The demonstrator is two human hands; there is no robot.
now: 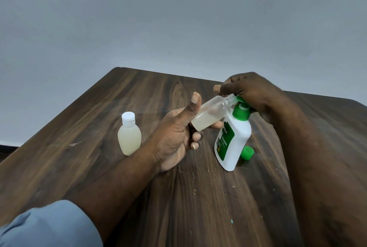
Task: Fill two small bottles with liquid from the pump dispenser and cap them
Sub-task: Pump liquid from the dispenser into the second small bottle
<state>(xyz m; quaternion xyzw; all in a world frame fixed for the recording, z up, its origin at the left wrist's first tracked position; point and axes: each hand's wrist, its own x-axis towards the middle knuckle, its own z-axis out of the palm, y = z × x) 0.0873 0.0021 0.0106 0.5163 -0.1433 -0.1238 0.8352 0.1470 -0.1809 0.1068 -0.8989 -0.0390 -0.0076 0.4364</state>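
Beneath both grips, noted a dark wooden table (139, 92) bearing everything in use. Directly under the right grip, found the white pump dispenser (232, 143) standing on its base, green pump head covered by the right hand (252, 92) with fingers curled over the top; judged placed so as to press down while steadying the body. Left of that grip, found the left hand (174, 137) closed round the open small bottle (210, 115), fingers beneath its lower half, thumb raised clear. Held tilted, bare threaded neck up against the nozzle; judged so as to catch the liquid directly. Recorded as clear plastic, uncapped, with pale cloudy liquid pooled in the lower part and the upper part empty. Well left of the left grip, found the capped small bottle (129, 137) upright and untouched, white cap on, same pale liquid nearly to the shoulder; judged finished and set aside. Below the right grip, just beside the dispenser's base, found a green cap (247, 153) lying loose; judged kept within reach for closing.
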